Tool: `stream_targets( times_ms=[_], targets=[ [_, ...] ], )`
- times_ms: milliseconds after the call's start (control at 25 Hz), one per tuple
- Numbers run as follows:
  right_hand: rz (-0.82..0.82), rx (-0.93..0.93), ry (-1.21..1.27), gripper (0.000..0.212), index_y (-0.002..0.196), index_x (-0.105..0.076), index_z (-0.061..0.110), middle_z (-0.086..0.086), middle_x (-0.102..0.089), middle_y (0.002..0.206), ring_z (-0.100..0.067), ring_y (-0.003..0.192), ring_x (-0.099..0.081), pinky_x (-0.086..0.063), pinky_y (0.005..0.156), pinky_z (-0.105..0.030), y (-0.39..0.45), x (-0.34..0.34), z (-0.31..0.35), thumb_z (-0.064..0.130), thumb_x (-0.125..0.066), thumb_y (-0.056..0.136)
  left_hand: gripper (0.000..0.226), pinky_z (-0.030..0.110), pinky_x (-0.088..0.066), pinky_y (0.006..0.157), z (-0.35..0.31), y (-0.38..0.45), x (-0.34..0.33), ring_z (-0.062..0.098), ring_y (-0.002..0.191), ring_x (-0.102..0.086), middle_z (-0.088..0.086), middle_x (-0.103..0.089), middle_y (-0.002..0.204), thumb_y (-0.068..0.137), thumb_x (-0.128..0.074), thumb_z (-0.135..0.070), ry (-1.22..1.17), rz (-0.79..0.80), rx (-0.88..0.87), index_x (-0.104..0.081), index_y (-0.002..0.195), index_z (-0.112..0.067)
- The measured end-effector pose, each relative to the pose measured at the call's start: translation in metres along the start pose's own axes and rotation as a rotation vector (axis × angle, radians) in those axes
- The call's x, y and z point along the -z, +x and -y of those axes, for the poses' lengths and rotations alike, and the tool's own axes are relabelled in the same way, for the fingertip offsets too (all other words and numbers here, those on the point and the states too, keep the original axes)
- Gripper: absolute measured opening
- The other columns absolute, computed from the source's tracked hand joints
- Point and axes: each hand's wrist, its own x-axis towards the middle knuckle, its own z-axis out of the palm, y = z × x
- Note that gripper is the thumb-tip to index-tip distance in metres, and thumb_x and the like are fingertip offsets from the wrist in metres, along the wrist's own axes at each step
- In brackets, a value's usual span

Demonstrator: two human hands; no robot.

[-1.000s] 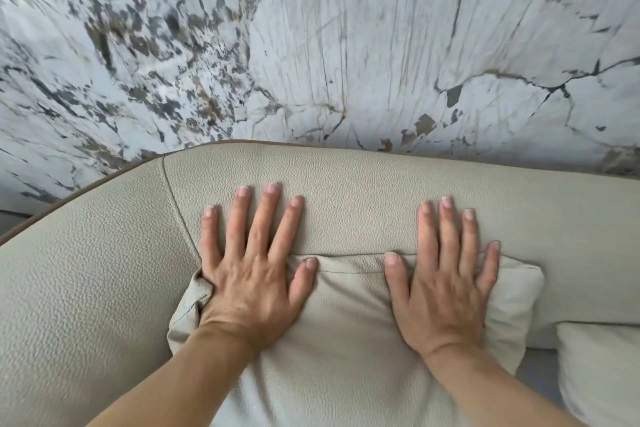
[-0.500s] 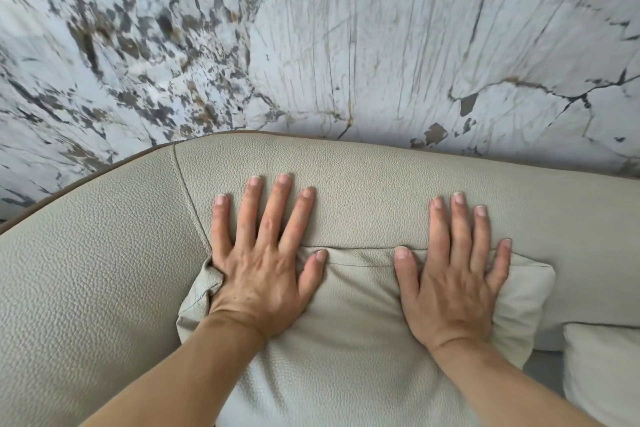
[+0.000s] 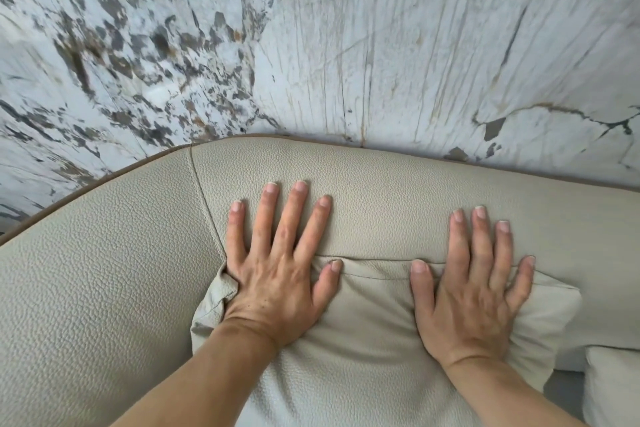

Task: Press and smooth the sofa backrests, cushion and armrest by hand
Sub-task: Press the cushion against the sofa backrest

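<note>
Veined marble wall (image 3: pixel 415 45) stands behind a beige leather sofa. Backrest (image 3: pixel 398 191) runs across the middle of the view, with a stitched seam at its left. Loose cushion (image 3: pixel 363 340) leans against the backrest, its top left corner creased. Left hand (image 3: pixel 277 281) lies flat, grip fully open, palm on the cushion, fingers spread onto the backrest. Right hand (image 3: pixel 474 295) likewise flat and open, holding nothing. Second cushion (image 3: pixel 613 388) sits at lower right.

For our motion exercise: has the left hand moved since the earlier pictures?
No. The left hand keeps its place beside the backrest seam; only the camera shifted.
</note>
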Motion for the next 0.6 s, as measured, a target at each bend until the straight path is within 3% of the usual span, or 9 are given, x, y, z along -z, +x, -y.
stream_targets(
  times_ms=[360, 600],
  targets=[
    [-0.042, 0.002, 0.007, 0.076, 0.152, -0.017, 0.02, -0.005, -0.017, 0.16, -0.03, 0.148, -0.01, -0.004, 0.115, -0.06, 0.006, -0.012, 0.002, 0.053, -0.033, 0.086, 0.071, 0.058, -0.009, 0.114, 0.006, 0.01, -0.008, 0.032, 0.144, -0.02, 0.006, -0.029, 0.155, 0.084, -0.038, -0.057, -0.006, 0.003, -0.025, -0.034, 0.147, -0.023],
    [0.03, 0.0, 0.058, 0.075, 0.151, -0.021, 0.019, -0.004, -0.019, 0.159, -0.03, 0.147, -0.012, -0.002, 0.114, -0.059, 0.009, -0.006, 0.002, 0.055, -0.032, 0.087, 0.072, 0.057, -0.004, 0.116, 0.007, 0.01, -0.002, 0.031, 0.146, -0.013, 0.005, -0.025, 0.158, 0.088, -0.035, -0.058, 0.02, 0.128, -0.019, -0.021, 0.151, -0.026]
  ],
)
